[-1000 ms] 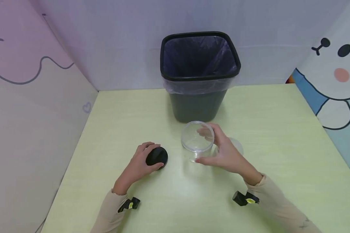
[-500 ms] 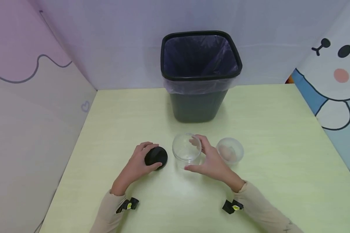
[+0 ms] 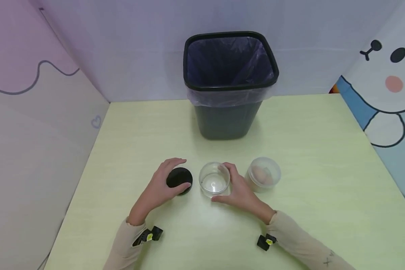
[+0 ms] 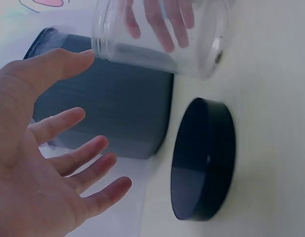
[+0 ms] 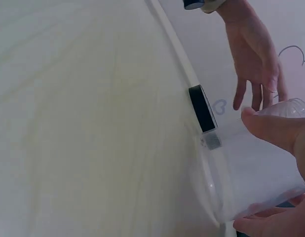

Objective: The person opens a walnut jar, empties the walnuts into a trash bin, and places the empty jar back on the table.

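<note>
A clear plastic jar (image 3: 214,180) without a lid stands upright on the table in the head view. My right hand (image 3: 237,189) grips it from the right side, thumb on the near wall and fingers on the far wall. To its left lies a round black lid (image 3: 179,180), also seen in the left wrist view as a shallow screw lid (image 4: 204,159). Around and above that lid hovers my left hand (image 3: 158,187), its fingers spread and apart from it in the left wrist view. Right of my right hand stands a translucent tub (image 3: 264,172) with something pinkish inside.
A dark trash bin (image 3: 227,122) lined with a thin purplish bag stands at the back of the pale table (image 3: 138,131), behind the jar. Walls with cartoon drawings close in the left, back and right sides.
My right hand has brought the jar left and down onto the table, uncovering the translucent tub. The fingers of my left hand have loosened and come away from the black lid.
</note>
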`<state>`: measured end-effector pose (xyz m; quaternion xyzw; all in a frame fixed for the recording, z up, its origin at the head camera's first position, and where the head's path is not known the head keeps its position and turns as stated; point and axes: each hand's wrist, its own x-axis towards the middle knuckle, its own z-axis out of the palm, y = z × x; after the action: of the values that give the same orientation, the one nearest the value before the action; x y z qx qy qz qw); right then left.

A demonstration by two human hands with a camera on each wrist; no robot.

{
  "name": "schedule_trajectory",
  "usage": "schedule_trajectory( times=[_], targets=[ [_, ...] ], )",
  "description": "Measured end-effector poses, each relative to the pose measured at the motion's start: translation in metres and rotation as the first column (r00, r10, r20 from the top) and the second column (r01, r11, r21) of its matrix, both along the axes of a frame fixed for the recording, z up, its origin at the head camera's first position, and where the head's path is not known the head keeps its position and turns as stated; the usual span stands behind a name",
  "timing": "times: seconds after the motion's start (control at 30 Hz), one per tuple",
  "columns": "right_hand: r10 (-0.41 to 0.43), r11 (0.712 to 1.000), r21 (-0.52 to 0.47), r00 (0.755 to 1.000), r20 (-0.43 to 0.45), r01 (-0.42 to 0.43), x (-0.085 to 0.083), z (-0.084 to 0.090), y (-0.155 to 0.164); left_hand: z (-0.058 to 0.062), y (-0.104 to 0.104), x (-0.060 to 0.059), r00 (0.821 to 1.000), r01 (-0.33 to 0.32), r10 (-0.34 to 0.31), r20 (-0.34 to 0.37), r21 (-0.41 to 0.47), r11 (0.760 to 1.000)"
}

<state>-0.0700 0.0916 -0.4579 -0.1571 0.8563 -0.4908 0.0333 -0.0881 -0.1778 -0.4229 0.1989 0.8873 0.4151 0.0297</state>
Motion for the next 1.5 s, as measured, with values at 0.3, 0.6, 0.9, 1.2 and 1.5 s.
schedule_trajectory(
  times=[0.3,0.6,0.9,1.2,1.5],
  targets=[
    [0.033,0.994,0.107,0.992,-0.119,-0.020,0.017,0.028,0.012,0.016,0.016,-0.006,0.999,0.041,-0.040,-0.026,0.067,0.997],
    [0.016,0.999,-0.029,0.947,-0.320,-0.026,0.026,0.056,0.044,0.028,0.037,-0.014,0.993,0.105,-0.098,-0.069,0.112,0.988],
    [-0.204,0.976,-0.152,0.898,-0.390,0.156,0.031,0.080,0.069,0.042,0.065,-0.020,0.982,0.179,-0.169,-0.080,0.131,0.975],
    [-0.301,0.952,-0.145,0.913,-0.276,0.270,0.036,0.088,0.081,0.053,0.095,-0.025,0.972,0.225,-0.212,-0.102,0.136,0.965],
    [-0.344,0.930,-0.189,0.929,-0.138,0.316,0.026,0.048,0.113,0.050,0.129,-0.024,0.951,0.299,-0.292,-0.101,0.061,0.952]
  ],
)
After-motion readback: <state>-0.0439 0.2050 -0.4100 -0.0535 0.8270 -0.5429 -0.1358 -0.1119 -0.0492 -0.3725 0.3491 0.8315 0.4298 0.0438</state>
